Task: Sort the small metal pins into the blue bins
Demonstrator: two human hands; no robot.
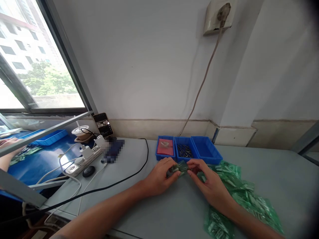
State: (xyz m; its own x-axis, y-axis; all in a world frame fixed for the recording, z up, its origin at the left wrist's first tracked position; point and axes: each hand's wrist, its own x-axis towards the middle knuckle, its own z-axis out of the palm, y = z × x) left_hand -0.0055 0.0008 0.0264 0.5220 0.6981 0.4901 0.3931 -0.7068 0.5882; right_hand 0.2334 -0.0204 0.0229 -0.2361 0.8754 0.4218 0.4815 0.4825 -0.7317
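Note:
My left hand (160, 176) and my right hand (209, 184) meet above the table in front of the blue bins. Between their fingertips is a small green plastic bag (181, 167), pinched at its left side by the left hand and at its right side by the right. Something pale shows through the plastic, too small to make out. A pile of similar green bags (249, 196) with small pale and metallic pieces inside spreads beside and under my right forearm.
Three blue bins stand along the wall: one with a pink packet (165, 146), one with dark metal pieces (184, 151), and a right-hand bin (205, 148). Left are a black cable (112, 186), a power strip (82, 164), a phone (103, 125) and a drink cup (81, 132). Another person's arm (12, 154) shows beyond the frame.

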